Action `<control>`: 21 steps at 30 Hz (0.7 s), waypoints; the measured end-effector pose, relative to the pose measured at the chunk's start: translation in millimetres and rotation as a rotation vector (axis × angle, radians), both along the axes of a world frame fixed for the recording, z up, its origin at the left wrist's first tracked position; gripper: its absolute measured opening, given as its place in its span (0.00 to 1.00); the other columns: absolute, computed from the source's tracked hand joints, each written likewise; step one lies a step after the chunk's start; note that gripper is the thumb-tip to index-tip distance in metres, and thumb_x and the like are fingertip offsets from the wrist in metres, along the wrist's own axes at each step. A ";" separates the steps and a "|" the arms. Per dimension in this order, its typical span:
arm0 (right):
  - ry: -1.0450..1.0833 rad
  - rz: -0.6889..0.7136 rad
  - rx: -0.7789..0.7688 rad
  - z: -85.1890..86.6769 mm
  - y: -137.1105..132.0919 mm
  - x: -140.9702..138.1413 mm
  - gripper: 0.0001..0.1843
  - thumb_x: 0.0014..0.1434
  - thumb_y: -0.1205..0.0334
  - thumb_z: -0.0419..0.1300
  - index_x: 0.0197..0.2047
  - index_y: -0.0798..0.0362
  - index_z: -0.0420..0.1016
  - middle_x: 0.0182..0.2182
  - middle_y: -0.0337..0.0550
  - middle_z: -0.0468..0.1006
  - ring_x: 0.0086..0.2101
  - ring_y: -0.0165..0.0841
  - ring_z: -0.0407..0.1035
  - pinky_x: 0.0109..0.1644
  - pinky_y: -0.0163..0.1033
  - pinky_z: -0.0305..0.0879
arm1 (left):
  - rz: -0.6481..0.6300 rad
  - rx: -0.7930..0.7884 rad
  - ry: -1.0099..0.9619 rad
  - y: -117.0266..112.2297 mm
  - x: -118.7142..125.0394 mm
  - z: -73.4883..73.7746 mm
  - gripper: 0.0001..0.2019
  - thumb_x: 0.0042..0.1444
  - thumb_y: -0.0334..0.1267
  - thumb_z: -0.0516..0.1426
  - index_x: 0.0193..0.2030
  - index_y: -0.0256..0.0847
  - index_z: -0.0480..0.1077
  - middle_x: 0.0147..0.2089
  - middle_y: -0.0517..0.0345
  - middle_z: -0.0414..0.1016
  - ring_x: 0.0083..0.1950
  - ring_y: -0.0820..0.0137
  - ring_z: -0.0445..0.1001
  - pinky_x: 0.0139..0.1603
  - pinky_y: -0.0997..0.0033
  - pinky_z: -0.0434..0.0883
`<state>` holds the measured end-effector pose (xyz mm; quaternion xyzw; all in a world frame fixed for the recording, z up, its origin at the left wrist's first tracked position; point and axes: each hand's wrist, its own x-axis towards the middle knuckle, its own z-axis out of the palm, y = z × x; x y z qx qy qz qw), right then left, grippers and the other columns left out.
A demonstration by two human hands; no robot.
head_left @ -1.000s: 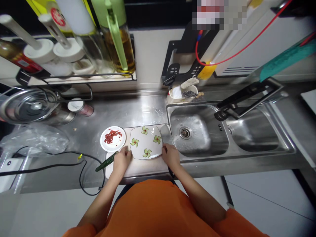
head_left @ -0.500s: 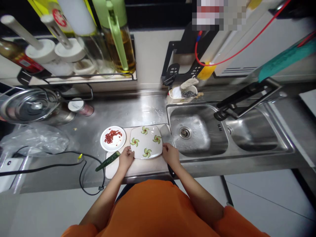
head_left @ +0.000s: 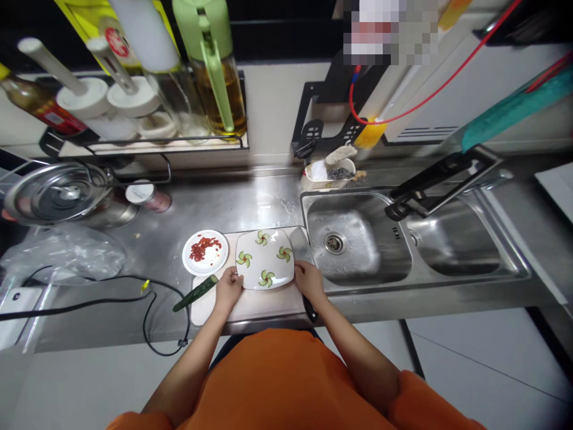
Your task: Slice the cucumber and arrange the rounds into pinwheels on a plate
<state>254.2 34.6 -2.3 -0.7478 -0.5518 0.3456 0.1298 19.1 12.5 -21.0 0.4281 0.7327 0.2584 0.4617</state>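
A white square plate (head_left: 264,258) carries several pinwheels of green slices with red centres near its sides. My left hand (head_left: 230,289) grips its left edge and my right hand (head_left: 310,279) its right edge, both with closed fingers. Beneath the plate lies a pale cutting board (head_left: 264,307). Beside my left hand a cut cucumber (head_left: 196,293) rests partly on the board. Behind it a round white plate (head_left: 188,267) holds small red pieces. Near my right hand is a knife (head_left: 301,240), its blade partly hidden by the plate and its black handle toward me.
To the right is a double steel sink (head_left: 358,239) with a black faucet (head_left: 416,185). A sponge holder (head_left: 329,179) stands behind it. At left are a lidded pot (head_left: 67,191), a plastic bag (head_left: 62,254) and a black cable (head_left: 89,304). A seasoning rack (head_left: 161,143) hangs above.
The view has shifted slightly. Both hands keep hold of the square plate, which stays in nearly the same place over the board.
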 end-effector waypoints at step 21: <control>1.240 -0.498 -0.270 -2.1 0.6 -17.3 0.26 0.42 0.60 0.66 0.45 0.45 0.64 0.40 0.36 0.74 0.32 0.33 0.71 0.30 0.40 0.72 | 0.102 0.024 -0.271 6.6 -2.4 22.0 0.16 0.47 0.44 0.57 0.41 0.38 0.65 0.19 0.69 0.64 0.20 0.76 0.63 0.25 0.77 0.61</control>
